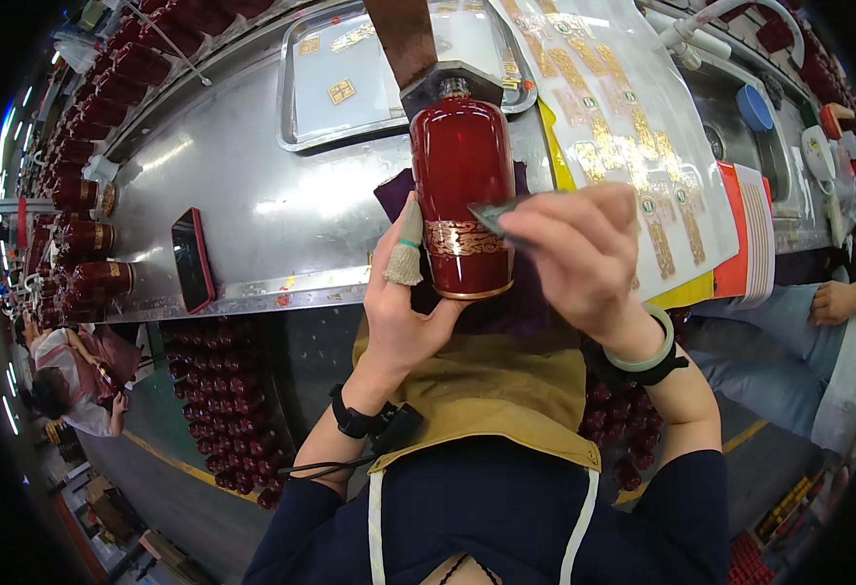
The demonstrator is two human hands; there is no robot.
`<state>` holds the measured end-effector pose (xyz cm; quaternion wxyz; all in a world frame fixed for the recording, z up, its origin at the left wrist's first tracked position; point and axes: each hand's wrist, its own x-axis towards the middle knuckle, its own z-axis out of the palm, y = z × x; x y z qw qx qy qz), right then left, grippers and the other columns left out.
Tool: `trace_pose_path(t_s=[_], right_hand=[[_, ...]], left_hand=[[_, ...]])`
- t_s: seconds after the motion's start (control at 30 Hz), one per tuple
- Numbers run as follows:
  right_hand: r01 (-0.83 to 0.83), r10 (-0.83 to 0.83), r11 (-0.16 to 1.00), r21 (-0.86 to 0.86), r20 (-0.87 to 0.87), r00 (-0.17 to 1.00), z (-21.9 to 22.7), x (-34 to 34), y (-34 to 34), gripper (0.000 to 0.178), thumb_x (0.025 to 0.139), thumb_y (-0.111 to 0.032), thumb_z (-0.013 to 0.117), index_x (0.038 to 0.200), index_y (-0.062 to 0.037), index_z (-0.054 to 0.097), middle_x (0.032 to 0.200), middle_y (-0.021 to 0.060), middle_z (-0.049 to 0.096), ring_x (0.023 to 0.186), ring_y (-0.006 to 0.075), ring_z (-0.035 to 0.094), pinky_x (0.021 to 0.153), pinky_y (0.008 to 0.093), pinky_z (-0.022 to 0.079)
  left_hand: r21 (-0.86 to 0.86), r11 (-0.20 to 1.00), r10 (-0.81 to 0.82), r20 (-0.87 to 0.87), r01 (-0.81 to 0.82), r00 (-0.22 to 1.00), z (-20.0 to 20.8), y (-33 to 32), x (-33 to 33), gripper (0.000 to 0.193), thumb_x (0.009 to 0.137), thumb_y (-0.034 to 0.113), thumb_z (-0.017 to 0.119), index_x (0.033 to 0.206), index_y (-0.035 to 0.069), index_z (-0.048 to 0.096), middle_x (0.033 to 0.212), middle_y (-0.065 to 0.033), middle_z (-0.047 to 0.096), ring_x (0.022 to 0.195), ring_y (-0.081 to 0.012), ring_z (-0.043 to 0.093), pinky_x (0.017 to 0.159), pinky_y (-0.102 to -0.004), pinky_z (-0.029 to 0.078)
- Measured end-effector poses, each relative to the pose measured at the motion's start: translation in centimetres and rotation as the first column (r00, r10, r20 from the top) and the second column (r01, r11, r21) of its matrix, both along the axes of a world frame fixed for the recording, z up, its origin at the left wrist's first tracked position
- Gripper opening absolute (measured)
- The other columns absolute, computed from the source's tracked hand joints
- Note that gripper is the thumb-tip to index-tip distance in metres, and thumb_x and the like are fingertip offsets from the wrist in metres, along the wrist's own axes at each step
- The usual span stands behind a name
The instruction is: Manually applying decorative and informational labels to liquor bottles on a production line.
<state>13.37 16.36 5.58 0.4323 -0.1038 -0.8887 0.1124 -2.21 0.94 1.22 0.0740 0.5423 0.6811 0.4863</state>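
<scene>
A glossy dark red bottle point(462, 161) lies in front of me, its neck resting at a dark angular holder point(418, 86) and its base toward me. Round its lower part runs a gold ornamental band point(457, 239). My left hand point(397, 327) grips the bottle from the left side and base; one finger wears a pale cover point(406, 258) with a green ring. In my right hand point(584, 249) is a dark, flat, pointed scraper-like piece point(494, 213), its tip at the bottle just above the band. Beneath the bottle shows a purple cloth point(394, 193).
A metal tray point(296, 122) with gold stickers stands behind the bottle. At right lies a clear sheet point(701, 195) of gold decorations. A red-edged phone point(192, 258) rests on the steel table point(252, 214). Red bottles point(101, 283) line the left; another person's hand point(836, 302) is at far right.
</scene>
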Motion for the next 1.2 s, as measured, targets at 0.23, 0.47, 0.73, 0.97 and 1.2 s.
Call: trace_pose_path(t_s=[0.23, 0.47, 0.73, 0.97, 1.2], right_hand=[[0.007, -0.006, 1.0, 0.019, -0.045, 0.999, 0.7, 0.3, 0.3, 0.026, 0.077, -0.008, 0.072, 0.101, -0.0168, 0.077, 0.091, -0.0052, 0.069, 0.078, 0.0128, 0.06, 0.07, 0.0316, 0.045], [-0.209, 0.227, 0.943, -0.26, 0.041, 0.973, 0.7, 1.2, -2.9, 0.024, 0.077, -0.011, 0.078, 0.101, -0.0137, 0.076, 0.093, -0.0013, 0.071, 0.08, 0.0178, 0.064, 0.073, 0.0335, 0.049], [0.129, -0.137, 0.985, -0.114, -0.065, 0.988, -1.3, 0.0, 0.4, 0.024, 0.076, -0.003, 0.079, 0.097, -0.0124, 0.076, 0.097, 0.0014, 0.074, 0.087, 0.0206, 0.065, 0.082, 0.0371, 0.044], [0.024, -0.027, 0.982, -0.185, -0.011, 1.0, 0.6, 2.0, -1.3, 0.027, 0.074, -0.009, 0.084, 0.1, -0.0144, 0.077, 0.099, 0.0, 0.073, 0.083, 0.0183, 0.06, 0.075, 0.0338, 0.044], [-0.114, 0.125, 0.969, -0.219, 0.038, 0.991, 1.0, 2.6, -3.3, 0.034, 0.069, -0.007, 0.085, 0.102, -0.0129, 0.079, 0.093, -0.0003, 0.074, 0.08, 0.0182, 0.059, 0.078, 0.0338, 0.042]], left_hand=[[-0.015, 0.998, -0.053, 0.09, 0.055, 0.995, -0.8, -0.4, -0.5, 0.085, 0.076, 0.011, 0.089, 0.148, -0.008, 0.047, 0.144, -0.0253, 0.057, 0.13, -0.0358, 0.06, 0.108, -0.0418, 0.048], [-0.069, 0.996, -0.051, 0.137, 0.06, 0.989, -1.6, -0.7, -0.7, 0.084, 0.076, 0.009, 0.087, 0.148, -0.008, 0.046, 0.14, -0.0253, 0.058, 0.127, -0.0395, 0.06, 0.106, -0.0432, 0.048], [-0.029, 1.0, -0.002, 0.131, 0.006, 0.991, -1.6, 0.0, -0.4, 0.083, 0.075, 0.009, 0.088, 0.147, -0.006, 0.049, 0.14, -0.023, 0.06, 0.126, -0.0348, 0.062, 0.105, -0.0406, 0.049], [-0.057, 0.997, 0.064, 0.159, -0.056, 0.985, -1.2, 0.0, -0.1, 0.081, 0.073, 0.006, 0.088, 0.146, -0.003, 0.053, 0.137, -0.0203, 0.063, 0.124, -0.0326, 0.063, 0.104, -0.0388, 0.05], [0.01, 0.998, 0.058, -0.053, -0.057, 0.997, 1.0, 0.2, 0.5, 0.081, 0.064, -0.004, 0.086, 0.14, -0.004, 0.057, 0.141, -0.0199, 0.061, 0.122, -0.0366, 0.063, 0.103, -0.0416, 0.05]])
